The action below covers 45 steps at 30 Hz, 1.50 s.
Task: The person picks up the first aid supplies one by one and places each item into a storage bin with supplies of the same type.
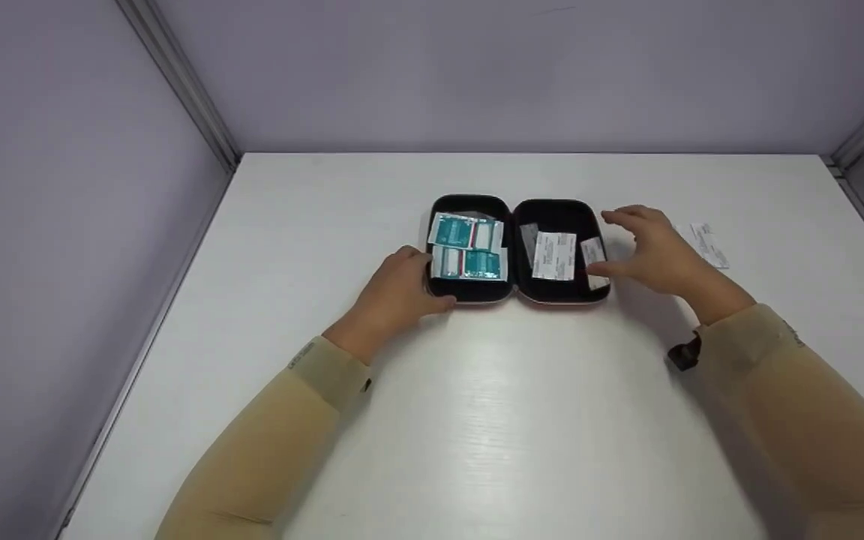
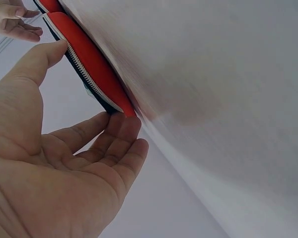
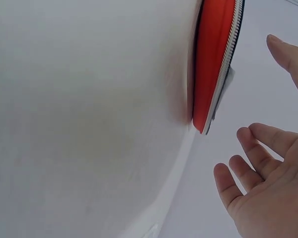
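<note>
Pale walls [image 1: 432, 82] are enclosing the white table [image 1: 477, 420] on its far side and at both ends, with metal posts [image 1: 184, 82] running up the corners. The open case [image 1: 477, 291] is lying toward the far part of the table, between the two hands. Its two halves are sitting side by side, so the overall long axis is running left to right across the person's front.

The left hand [image 1: 398, 292] is the nearer one: its grip is holding the left end of the case, thumb and fingers contacting the red shell [image 2: 89, 49] along the zipper [image 2: 82, 67]. The right hand [image 1: 653, 255] is hovering just beside the right end, its grip spread wide and holding nothing; the case is lying to its left. An end packet [image 1: 592, 250] is leaning at the right wall of the case, nearest to the right thumb.

Teal-and-white packets [image 1: 462, 231] are filling much of the left half; a white packet [image 1: 554, 256] is lying in the right half. A loose packet [image 1: 709, 245] is resting on the table beyond the right wrist. Light is reflecting off the table's near middle.
</note>
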Motion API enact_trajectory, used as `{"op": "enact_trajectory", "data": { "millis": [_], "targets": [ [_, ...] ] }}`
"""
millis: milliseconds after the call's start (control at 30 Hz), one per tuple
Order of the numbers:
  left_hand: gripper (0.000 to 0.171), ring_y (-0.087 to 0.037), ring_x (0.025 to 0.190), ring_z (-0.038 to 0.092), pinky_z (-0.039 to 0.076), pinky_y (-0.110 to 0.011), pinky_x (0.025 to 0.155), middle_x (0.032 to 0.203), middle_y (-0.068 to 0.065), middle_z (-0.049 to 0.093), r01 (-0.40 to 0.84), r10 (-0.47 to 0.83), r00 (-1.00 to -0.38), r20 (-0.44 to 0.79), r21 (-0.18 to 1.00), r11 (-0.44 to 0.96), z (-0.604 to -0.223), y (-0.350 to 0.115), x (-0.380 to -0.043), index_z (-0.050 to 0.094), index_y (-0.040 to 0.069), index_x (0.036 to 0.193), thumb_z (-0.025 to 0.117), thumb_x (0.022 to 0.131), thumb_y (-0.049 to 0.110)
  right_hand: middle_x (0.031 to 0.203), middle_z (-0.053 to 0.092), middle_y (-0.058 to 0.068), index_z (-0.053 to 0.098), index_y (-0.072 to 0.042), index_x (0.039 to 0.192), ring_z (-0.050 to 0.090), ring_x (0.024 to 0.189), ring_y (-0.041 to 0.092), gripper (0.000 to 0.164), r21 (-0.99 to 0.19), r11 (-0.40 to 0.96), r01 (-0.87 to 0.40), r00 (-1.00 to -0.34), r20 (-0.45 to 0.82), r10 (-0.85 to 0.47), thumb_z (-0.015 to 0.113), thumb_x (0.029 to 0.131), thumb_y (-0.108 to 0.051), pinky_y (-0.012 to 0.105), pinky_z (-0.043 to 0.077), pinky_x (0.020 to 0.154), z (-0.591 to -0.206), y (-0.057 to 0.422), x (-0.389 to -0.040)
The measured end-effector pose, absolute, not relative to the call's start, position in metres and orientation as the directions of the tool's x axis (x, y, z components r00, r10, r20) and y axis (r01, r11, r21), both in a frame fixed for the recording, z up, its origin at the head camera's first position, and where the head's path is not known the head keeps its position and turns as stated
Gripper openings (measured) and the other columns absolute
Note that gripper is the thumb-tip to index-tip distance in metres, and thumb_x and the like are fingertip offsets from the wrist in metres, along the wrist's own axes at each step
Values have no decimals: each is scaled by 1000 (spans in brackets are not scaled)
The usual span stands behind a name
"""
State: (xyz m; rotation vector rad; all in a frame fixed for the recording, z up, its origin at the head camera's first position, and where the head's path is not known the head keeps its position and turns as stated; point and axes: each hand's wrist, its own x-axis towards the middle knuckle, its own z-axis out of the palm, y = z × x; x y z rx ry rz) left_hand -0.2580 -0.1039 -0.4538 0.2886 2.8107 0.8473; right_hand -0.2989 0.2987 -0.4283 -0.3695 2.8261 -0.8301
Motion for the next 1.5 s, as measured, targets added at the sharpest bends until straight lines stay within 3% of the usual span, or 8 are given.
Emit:
{"op": "enact_trajectory", "data": {
  "millis": [400, 833, 1267, 1500],
  "targets": [
    [73, -28, 134, 63, 52, -44, 125, 145, -12, 64, 130, 241, -963, -121, 574, 809, -452, -109, -258, 66, 6, 154, 92, 95, 41, 176, 36, 31, 44, 2, 170, 33, 161, 54, 98, -572, 808, -141, -977, -53, -208, 92, 96, -41, 72, 44, 125, -419, 331, -290],
    [79, -30, 138, 62, 51, -45, 127, 148, -14, 63, 134, 245, -961, -126, 562, 816, -451, -109, -259, 62, 2, 156, 91, 95, 42, 182, 29, 29, 38, -6, 175, 45, 150, 59, 100, -558, 829, -27, -990, -101, -100, 84, 101, -54, 75, 45, 121, -413, 380, -280],
    [79, -29, 136, 61, 52, -46, 126, 147, -14, 63, 125, 246, -960, -136, 577, 807, -449, -109, -259, 62, 1, 156, 91, 95, 41, 184, 30, 24, 36, -11, 177, 48, 149, 61, 97, -578, 814, 61, -989, -145, -28, 79, 104, -59, 73, 49, 115, -422, 430, -278],
    [84, -30, 141, 60, 50, -47, 129, 151, -14, 61, 113, 238, -960, -145, 578, 808, -450, -111, -258, 57, -1, 161, 90, 96, 42, 188, 25, 21, 37, -15, 177, 43, 156, 59, 102, -568, 814, 117, -979, -202, -1, 79, 100, -67, 76, 44, 120, -428, 445, -282]
  ]
}}
